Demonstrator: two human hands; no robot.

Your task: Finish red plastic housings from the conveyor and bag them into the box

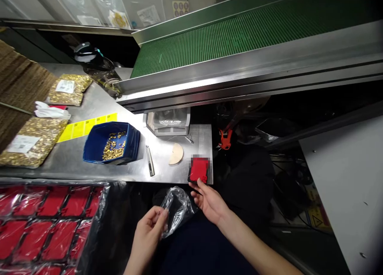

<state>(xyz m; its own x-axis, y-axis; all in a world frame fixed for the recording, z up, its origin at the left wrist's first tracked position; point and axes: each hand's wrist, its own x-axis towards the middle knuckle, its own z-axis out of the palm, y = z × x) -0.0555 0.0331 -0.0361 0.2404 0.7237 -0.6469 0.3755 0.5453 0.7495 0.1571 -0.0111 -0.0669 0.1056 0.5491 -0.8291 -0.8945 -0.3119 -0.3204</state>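
Left hand around clear bag

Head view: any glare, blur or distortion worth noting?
Head view: wide-angle bending curves the conveyor; glare whitens the steel table under it; the red item at the right hand is pixelated; the space under the conveyor is dark.
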